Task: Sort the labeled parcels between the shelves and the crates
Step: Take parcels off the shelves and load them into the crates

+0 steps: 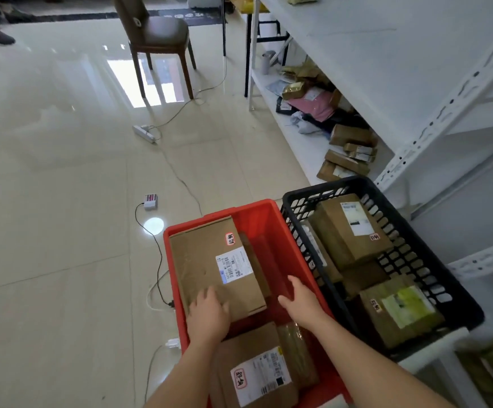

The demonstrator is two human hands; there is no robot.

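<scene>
A red crate (264,213) on the floor holds a large cardboard parcel (207,260) with a white shipping label and a small red-edged tag. My left hand (208,315) rests on that parcel's near corner, fingers curved over it. My right hand (301,297) hovers open inside the red crate, just right of the parcel and not touching it. A second labeled parcel (257,372) lies at the crate's near end. Next to it, a black crate (445,278) holds several more labeled parcels.
White metal shelves (415,160) stand on the right, the low shelf piled with boxes and bags (348,145). A power strip (143,133), a charger (151,201) and cables cross the tiled floor. A brown chair (157,33) stands farther back.
</scene>
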